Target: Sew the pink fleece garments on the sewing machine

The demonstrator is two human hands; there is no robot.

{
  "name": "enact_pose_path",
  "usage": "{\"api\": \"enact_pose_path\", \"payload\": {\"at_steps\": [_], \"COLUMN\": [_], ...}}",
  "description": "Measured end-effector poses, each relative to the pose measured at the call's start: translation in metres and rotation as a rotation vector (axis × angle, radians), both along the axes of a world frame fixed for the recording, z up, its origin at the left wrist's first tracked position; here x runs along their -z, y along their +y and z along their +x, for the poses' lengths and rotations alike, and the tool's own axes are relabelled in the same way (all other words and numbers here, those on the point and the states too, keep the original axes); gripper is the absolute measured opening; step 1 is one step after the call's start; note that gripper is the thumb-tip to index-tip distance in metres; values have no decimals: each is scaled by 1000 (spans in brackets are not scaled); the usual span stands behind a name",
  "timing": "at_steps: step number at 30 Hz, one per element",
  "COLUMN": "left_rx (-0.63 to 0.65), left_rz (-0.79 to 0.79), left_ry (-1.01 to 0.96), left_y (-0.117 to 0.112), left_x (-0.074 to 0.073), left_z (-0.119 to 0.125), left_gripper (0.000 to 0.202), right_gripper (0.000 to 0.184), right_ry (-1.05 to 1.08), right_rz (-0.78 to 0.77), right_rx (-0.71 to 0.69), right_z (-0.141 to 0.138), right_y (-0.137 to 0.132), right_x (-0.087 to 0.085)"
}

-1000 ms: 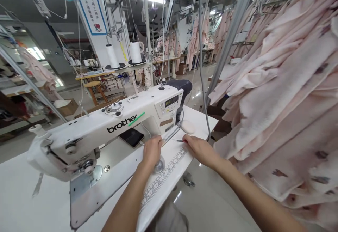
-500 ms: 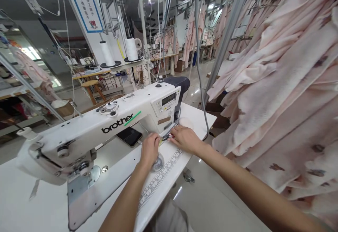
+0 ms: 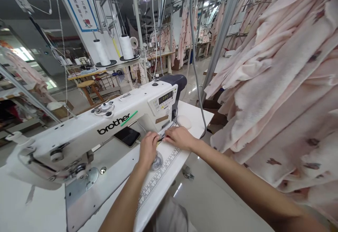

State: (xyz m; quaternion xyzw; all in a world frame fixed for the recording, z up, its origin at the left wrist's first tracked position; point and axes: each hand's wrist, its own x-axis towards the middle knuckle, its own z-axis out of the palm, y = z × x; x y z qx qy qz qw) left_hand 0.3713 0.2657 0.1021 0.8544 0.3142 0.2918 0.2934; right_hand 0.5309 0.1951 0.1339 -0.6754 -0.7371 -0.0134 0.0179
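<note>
My left hand [image 3: 148, 148] and my right hand [image 3: 180, 138] are close together over the white table, in front of the sewing machine's column. Between them is a small, dark, slender tool [image 3: 161, 139]; its kind is too small to make out. The fingers of both hands are closed around its ends, partly hiding it. A clear round dish [image 3: 157, 161] sits on the table just below my left hand. Beside it, a printed ruler strip [image 3: 160, 177] runs along the front edge. The white brother sewing machine [image 3: 126, 110] stands behind my hands, its small display lit.
A black phone [image 3: 128, 135] lies under the machine's arm. A pale rounded pad [image 3: 184, 121] rests right of the column. Pink fleece garments [image 3: 274, 94] hang at the right beside a metal post [image 3: 220, 38]. Thread cones [image 3: 127, 48] stand behind the machine; a grey cable [image 3: 195, 59] hangs near the table corner.
The view has shifted slightly, moving the scene left. My hands have drawn a little closer together around the tool. The machine's display now shows lit digits.
</note>
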Motion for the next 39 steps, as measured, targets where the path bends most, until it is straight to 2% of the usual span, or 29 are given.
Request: {"api": "enact_pose_path", "payload": {"at_steps": [7, 18, 28, 39], "left_rx": [-10, -13, 10, -32], "left_rz": [-9, 11, 11, 76], "left_ry": [-26, -24, -24, -92], "left_y": [0, -2, 1, -1], "left_x": [1, -4, -2, -5], "left_z": [1, 1, 3, 3], "left_gripper": [22, 23, 22, 23], "right_gripper": [26, 26, 27, 23], "right_ry": [43, 94, 121, 188], "right_rz": [13, 20, -16, -7], "right_rx": [-12, 109, 88, 76], "right_z": [-5, -4, -21, -18], "right_y": [-5, -14, -4, -9], "right_x": [1, -1, -3, -7]}}
